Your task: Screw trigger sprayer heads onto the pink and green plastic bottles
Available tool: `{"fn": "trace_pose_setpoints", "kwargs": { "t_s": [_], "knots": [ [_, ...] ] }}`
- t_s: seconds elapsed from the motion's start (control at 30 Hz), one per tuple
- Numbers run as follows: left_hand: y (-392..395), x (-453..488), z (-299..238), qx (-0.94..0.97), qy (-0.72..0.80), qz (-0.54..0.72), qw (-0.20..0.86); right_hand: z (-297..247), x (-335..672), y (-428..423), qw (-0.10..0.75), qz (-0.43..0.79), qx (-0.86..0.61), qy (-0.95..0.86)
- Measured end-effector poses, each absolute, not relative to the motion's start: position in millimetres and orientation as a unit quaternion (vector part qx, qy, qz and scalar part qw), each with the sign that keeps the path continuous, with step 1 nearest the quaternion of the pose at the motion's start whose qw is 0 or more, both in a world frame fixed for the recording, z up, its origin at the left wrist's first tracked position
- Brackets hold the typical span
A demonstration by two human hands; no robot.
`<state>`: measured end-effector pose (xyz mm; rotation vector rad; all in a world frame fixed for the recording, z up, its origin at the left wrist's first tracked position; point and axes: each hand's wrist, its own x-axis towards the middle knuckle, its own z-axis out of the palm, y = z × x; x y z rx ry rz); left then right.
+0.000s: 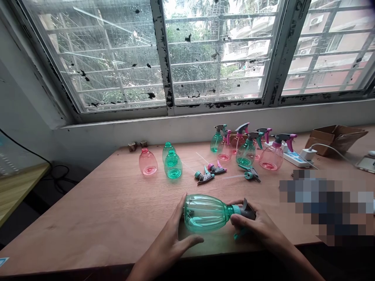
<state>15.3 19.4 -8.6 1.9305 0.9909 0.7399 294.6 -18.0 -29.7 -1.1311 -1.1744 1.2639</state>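
Green bottle (205, 214): lies on its side at the near edge of the counter (102, 218), neck pointing right, grey sprayer (247, 212) fitted on the neck.
Left hand (172, 238): open, fingers spread, cupping the bottle's base.
Right hand (258, 226): closed around the sprayer and neck.
Loose sprayers (215, 171): three, lying mid-counter beyond the bottle.
Capless bottles (172, 166): one pink, two green, upright, left of the loose sprayers.
Assembled bottles (249, 148): cluster standing near the wall.
Power strip (294, 158): just right of the cluster.
Cardboard box (336, 136): far right corner.
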Motion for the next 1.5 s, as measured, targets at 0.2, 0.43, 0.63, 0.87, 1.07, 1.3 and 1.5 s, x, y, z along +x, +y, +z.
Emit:
{"fn": "trace_pose_setpoints", "kwargs": {
  "t_s": [0.2,0.43,0.63,0.87,1.07,1.3,1.5],
  "knots": [
    [21.7,16.5,-1.6,0.771,0.381,0.291,0.419,-30.3,294.8,-18.5,0.512,0.520,-0.468,-0.499],
    [19.6,15.0,-7.8,0.769,0.394,0.277,0.420,-31.6,295.5,-17.6,0.520,0.519,-0.459,-0.500],
    [20.7,15.1,-5.0,0.769,0.392,0.273,0.425,-30.8,295.2,-17.3,0.513,0.515,-0.466,-0.504],
    [20.3,15.6,-8.6,0.767,0.385,0.292,0.423,-32.5,295.4,-16.9,0.514,0.513,-0.467,-0.504],
    [20.5,16.8,-2.4,0.770,0.379,0.288,0.425,-34.7,296.8,-15.6,0.506,0.507,-0.477,-0.509],
    [21.8,17.1,-9.5,0.763,0.383,0.293,0.429,-36.1,296.8,-14.7,0.504,0.509,-0.472,-0.514],
    [20.3,17.2,-0.8,0.760,0.373,0.280,0.453,-37.1,298.1,-14.3,0.498,0.508,-0.475,-0.518]
  ]
}}
